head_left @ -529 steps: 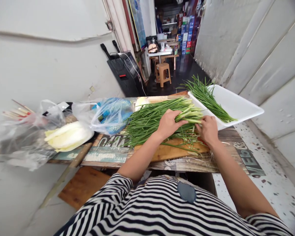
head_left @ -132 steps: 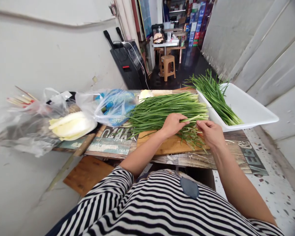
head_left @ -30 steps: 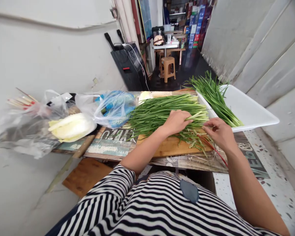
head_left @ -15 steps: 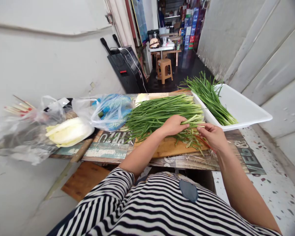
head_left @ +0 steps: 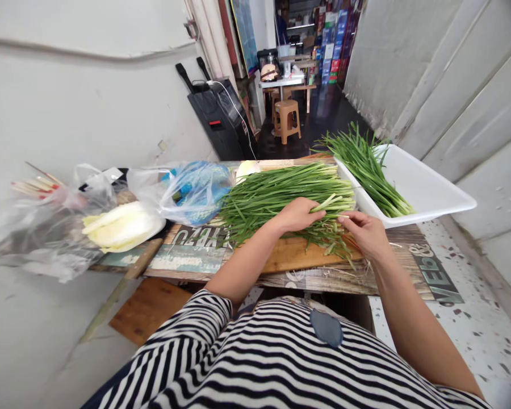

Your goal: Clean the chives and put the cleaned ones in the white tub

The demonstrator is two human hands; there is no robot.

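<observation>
A large heap of long green garlic chives (head_left: 281,190) lies across a wooden cutting board (head_left: 289,255), its pale stem ends to the right. My left hand (head_left: 298,215) is closed around a small bunch of chives at the near side of the heap, pale ends poking out past the thumb. At those ends, my right hand (head_left: 364,230) pinches with thumb and forefinger; what sits in the pinch is a pale stem tip or leaf scrap. Loose trimmings (head_left: 340,250) lie on the board below the hands.
A white plastic tray (head_left: 434,196) holding more chives stands at the right. On the left are a cut napa cabbage (head_left: 123,226), a clear bag with blue contents (head_left: 200,193) and another plastic bag (head_left: 42,233). A brown stool (head_left: 287,121) stands beyond the table (head_left: 196,261).
My right hand has shifted slightly left and down, closer to the stem ends. My left hand keeps its bunch in nearly the same place. The whole view has moved a little.
</observation>
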